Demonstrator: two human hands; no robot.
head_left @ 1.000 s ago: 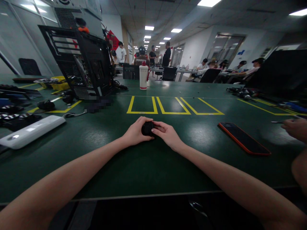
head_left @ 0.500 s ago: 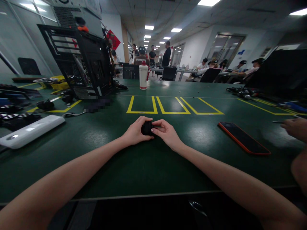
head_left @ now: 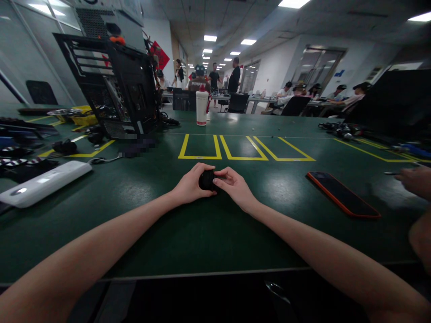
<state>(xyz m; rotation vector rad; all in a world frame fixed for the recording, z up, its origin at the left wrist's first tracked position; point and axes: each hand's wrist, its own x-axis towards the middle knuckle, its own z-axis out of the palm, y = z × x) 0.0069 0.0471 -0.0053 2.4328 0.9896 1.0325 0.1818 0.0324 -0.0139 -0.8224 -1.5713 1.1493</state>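
A small round black object [head_left: 206,180] is held low over the green table [head_left: 202,233], near the middle of the view. My left hand [head_left: 192,185] wraps round its left side, thumb below and fingers above. On its right edge, my right hand [head_left: 233,186] has thumb and fingertips pinched together; whether they grip the object's rim or a small part of it is too small to tell. Behind the hands, yellow tape outlines [head_left: 200,157] mark the table.
A phone in an orange case [head_left: 343,194] lies right, near another person's hand [head_left: 412,179]. At left are a white power strip [head_left: 47,184], cables and an open black computer case [head_left: 134,89]. A white bottle [head_left: 201,107] stands behind the tape; people are further back.
Both hands keep nearly the same place and hold on the black object. In the background, a standing person at the left has shifted left.
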